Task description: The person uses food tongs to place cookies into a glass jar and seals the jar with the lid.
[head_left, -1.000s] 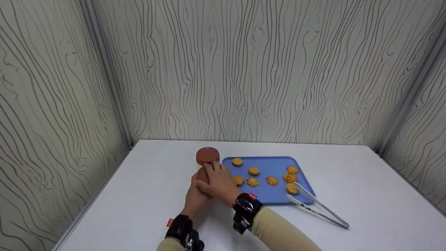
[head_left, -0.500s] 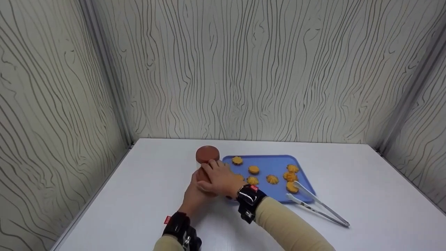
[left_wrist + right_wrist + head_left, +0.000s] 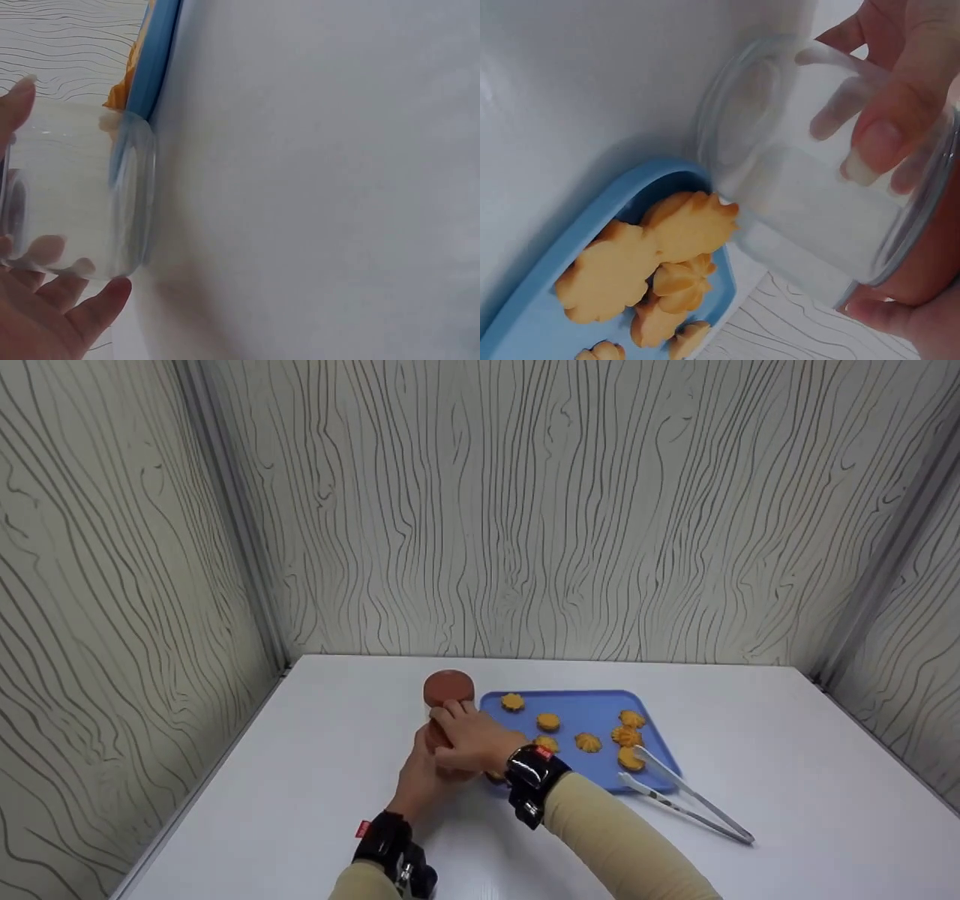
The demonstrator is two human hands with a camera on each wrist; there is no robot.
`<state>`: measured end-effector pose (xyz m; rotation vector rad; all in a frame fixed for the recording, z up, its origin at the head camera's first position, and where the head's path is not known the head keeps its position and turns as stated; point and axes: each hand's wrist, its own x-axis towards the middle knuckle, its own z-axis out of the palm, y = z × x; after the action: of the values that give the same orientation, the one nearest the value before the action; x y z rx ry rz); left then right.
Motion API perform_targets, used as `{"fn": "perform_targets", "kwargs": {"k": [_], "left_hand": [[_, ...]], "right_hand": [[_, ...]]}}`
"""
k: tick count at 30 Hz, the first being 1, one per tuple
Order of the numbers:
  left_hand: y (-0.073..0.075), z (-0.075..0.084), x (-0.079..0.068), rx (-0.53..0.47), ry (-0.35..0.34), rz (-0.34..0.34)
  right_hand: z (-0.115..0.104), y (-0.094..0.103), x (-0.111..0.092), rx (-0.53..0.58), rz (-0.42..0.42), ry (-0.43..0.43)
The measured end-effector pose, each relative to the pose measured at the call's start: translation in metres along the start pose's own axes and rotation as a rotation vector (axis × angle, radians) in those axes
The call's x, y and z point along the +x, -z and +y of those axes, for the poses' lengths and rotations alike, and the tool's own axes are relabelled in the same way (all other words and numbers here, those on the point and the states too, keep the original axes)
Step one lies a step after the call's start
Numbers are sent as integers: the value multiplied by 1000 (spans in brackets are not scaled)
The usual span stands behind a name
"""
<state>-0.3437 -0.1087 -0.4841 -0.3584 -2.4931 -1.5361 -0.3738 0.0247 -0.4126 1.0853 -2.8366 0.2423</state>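
In the head view my left hand (image 3: 421, 781) holds a clear jar with a reddish-brown lid (image 3: 437, 737). The left wrist view shows its fingers and thumb curled round the see-through jar (image 3: 67, 195), with nothing visible inside. My right hand (image 3: 476, 739) lies over the top and grips the lid, covering much of it. In the right wrist view that lid (image 3: 926, 259) sits at the jar's mouth, with right-hand fingers at its edge. Just beyond the hands stands a second jar with a matching lid (image 3: 448, 688), its body mostly hidden behind them.
Right of the hands lies a blue tray (image 3: 577, 699) bearing several yellow cookies (image 3: 588, 742). A pair of tongs (image 3: 694, 794) leans over the tray's near right edge, handle end on the white table (image 3: 300, 757). Patterned walls (image 3: 480, 525) enclose the table's back and sides.
My right hand has turned on the lid, its wrist swinging a little forward, away from the body. My left hand stays nearly in place round the jar.
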Motion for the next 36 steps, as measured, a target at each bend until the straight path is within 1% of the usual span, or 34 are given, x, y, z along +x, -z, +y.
{"fn": "perform_targets", "kwargs": {"k": [3,5,9,13,19,26,30,33,36], "left_hand": [[-1,0,-1,-4,14,6],[-2,2,0,-16,43,3],[-3,2,0,-7,73,-10],[-3,2,-1,0,72,-14],[-3,2,-3,28,35,-17],[-3,4,-7,10,31,0],[-3,3,-8,22,-18,4],[-3,1,-9,14,-46,6],[-4,1,-9,-4,-53,8]], "right_hand": [[1,-1,-1,26,-7,-7],[2,-1,-2,22,-4,-7],[2,-3,-3,2,15,14],[4,-5,-5,-10,27,50],[3,-3,-8,-32,47,84],[-2,2,-18,-108,33,46],[-7,5,-20,-76,50,33],[-12,5,-19,-20,60,31],[-14,2,-18,14,64,22]]}}
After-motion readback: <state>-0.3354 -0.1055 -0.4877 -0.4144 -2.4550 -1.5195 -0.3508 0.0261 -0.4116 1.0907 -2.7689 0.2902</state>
